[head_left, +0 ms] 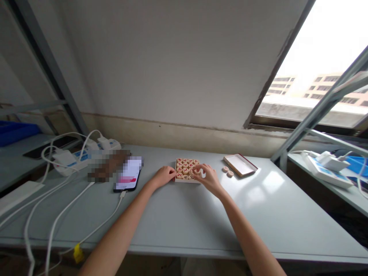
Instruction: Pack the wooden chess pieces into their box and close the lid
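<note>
A small open box (pixel 187 181) sits on the desk, filled with rows of round wooden xiangqi pieces (pixel 185 170) marked in red. My left hand (pixel 165 176) rests at the box's left side, fingers curled together against its edge. Over the box's right part, my right hand (pixel 211 179) has its thumb and forefinger pinched on a xiangqi piece, which the fingers partly hide. To the right lie two loose xiangqi pieces (pixel 230 173), close to the shallow box lid (pixel 241 165), which lies with its hollow side up.
On the left, a lit phone (pixel 128 174) is plugged into a white cable (pixel 113 211). Behind it stand a power strip (pixel 82 155) with chargers and a blurred brown object (pixel 110 166). Another power strip (pixel 330 170) sits at the right, beyond a metal frame post (pixel 301 130). A wall closes the back.
</note>
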`<state>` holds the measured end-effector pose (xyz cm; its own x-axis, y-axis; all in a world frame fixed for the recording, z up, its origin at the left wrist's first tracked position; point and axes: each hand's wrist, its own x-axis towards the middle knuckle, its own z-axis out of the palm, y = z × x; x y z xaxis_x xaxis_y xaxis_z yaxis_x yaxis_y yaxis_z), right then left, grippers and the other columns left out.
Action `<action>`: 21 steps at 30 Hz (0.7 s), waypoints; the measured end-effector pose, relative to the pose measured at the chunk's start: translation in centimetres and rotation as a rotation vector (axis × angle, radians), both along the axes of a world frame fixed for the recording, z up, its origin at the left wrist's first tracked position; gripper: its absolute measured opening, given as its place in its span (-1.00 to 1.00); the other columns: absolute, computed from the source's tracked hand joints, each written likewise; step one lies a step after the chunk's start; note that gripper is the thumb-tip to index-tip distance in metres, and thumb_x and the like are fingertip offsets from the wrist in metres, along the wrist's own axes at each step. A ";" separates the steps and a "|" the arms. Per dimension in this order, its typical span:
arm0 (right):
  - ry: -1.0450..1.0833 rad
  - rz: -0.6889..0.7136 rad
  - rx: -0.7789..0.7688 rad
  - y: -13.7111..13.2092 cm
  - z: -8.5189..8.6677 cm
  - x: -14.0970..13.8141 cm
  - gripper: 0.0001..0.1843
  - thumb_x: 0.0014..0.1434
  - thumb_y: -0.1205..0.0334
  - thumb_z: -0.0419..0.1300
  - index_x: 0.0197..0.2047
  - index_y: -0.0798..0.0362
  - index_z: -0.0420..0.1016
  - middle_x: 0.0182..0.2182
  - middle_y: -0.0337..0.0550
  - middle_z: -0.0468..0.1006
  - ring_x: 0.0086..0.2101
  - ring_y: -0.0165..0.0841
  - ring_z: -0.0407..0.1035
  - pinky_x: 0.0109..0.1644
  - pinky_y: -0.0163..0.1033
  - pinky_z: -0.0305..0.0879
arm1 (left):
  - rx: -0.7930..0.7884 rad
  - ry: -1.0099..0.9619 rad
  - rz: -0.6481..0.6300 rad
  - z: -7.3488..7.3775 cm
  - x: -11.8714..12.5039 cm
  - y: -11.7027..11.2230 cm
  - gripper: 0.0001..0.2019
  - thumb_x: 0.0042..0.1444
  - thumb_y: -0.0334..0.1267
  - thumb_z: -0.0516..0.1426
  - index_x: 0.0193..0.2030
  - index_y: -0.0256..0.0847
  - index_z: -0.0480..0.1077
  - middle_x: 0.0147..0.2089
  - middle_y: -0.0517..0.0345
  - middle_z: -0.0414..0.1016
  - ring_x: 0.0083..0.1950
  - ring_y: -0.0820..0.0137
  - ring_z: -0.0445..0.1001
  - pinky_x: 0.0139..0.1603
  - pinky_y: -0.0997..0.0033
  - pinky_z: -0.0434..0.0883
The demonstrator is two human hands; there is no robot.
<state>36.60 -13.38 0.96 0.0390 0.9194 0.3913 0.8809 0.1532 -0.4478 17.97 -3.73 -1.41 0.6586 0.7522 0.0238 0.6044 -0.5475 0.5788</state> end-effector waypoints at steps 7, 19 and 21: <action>-0.175 0.090 0.011 -0.1 -1.5 -2.0 -0.81 0.15 0.10 -0.02 -0.25 -0.07 0.36 -0.26 -0.23 0.45 -0.19 -0.33 0.24 -0.22 -0.22 -0.03 | -0.005 -0.053 -0.018 -0.5 -0.1 0.2 -0.66 0.00 -0.19 -0.13 -0.60 -0.30 0.32 -0.54 0.13 0.41 -0.48 0.45 0.30 -0.42 0.51 0.15; -0.371 -0.468 0.030 -0.4 -1.2 4.1 -0.76 0.12 0.26 -0.02 -0.15 0.01 0.36 -0.17 -0.10 0.42 -0.16 -0.24 0.19 -0.20 -0.16 -0.06 | 0.022 -0.049 -0.003 -0.5 0.0 0.1 -0.69 -0.02 -0.22 -0.11 -0.66 -0.29 0.27 -0.60 0.19 0.33 -0.53 0.49 0.24 -0.48 0.51 0.08; -0.405 -0.611 -0.037 -0.6 -1.7 6.2 -0.69 0.08 0.26 0.03 -0.08 0.08 0.34 -0.06 -0.01 0.35 -0.09 -0.18 0.14 -0.18 -0.14 -0.05 | 0.025 -0.054 -0.004 -0.5 0.0 0.0 -0.69 -0.01 -0.21 -0.11 -0.66 -0.29 0.26 -0.60 0.19 0.32 -0.54 0.49 0.23 -0.49 0.51 0.07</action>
<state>42.76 -14.01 -0.78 0.4081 0.7930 0.4524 0.9018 -0.4272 -0.0646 17.93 -3.69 -1.90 0.6590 0.7480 0.0784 0.5703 -0.5649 0.5964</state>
